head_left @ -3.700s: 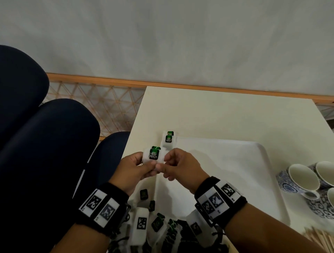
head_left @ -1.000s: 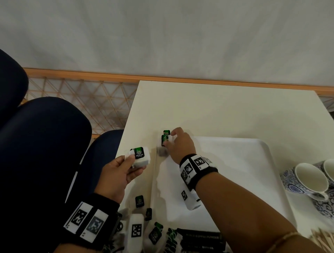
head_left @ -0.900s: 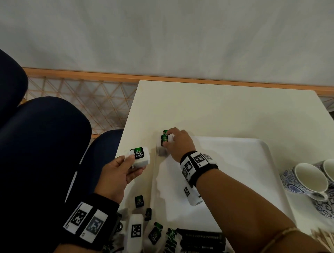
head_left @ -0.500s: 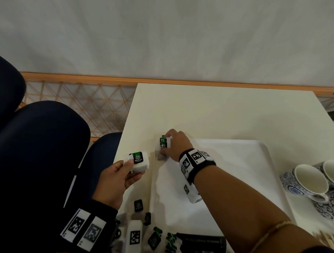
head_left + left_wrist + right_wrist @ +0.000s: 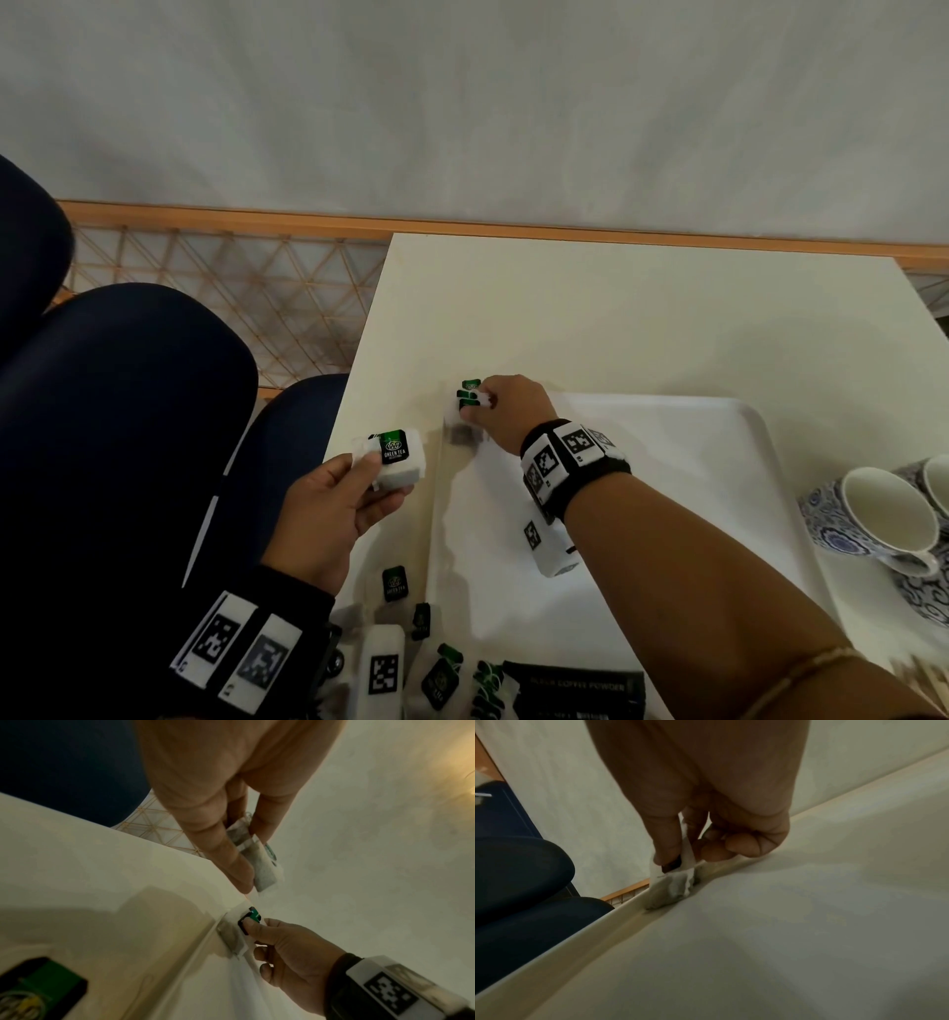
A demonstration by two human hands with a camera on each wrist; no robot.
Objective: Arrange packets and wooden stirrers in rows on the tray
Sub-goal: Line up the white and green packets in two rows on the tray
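Since separating, right hand (image 5: pixel 506 411) pinches a light, limp tea packet (image 5: pixel 468 406) by its tag at the tray (image 5: pixel 667 462) far-left corner; left hand (image 5: pixel 328 509) grips another packet (image 5: pixel 395 460).

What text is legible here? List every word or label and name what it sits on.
"GREEN TEA": tag of the tea bag in the left hand.
"GREEN TEA": loose tag on the table.
"BLACK COFFEE POWDER", faint: black sachet.
Logos above the words, other tags, wristband markers: unreadable.

Wooden stirrers (image 5: pixel 924 691) are cut off at the lower right edge (blurred too); the black packet's (image 5: pixel 575 688) lettering is barely legible.
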